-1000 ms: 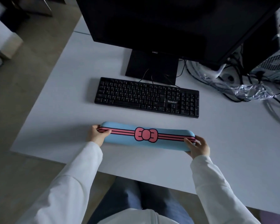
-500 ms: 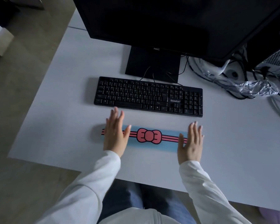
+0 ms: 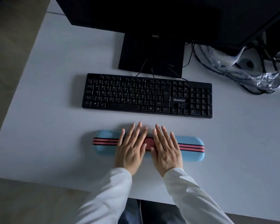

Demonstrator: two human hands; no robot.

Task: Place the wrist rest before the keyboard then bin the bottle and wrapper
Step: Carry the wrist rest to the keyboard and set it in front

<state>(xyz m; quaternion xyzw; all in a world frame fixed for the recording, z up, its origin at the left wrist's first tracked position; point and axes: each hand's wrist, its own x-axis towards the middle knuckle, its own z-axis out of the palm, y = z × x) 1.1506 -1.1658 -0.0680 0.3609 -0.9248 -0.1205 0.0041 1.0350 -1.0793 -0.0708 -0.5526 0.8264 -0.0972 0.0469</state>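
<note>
A light blue wrist rest (image 3: 190, 148) with pink stripes and a pink bow lies flat on the white desk (image 3: 55, 110), a short gap in front of the black keyboard (image 3: 147, 95) and parallel to it. My left hand (image 3: 131, 147) and my right hand (image 3: 166, 147) lie flat on its middle, fingers spread, side by side, covering most of the bow. Neither hand grips anything. A crumpled clear plastic wrapper (image 3: 262, 78) lies at the back right among cables. No bottle shows in view.
A black monitor (image 3: 168, 16) on its stand (image 3: 152, 54) rises behind the keyboard. Black cables (image 3: 200, 62) tangle at the back right. The desk's left and front edges drop to the floor (image 3: 14, 46). My legs are below the front edge.
Both hands let go of the wrist rest's ends, laid it flat on the desk, then slid inward from the ends to its middle. The view has moved closer.
</note>
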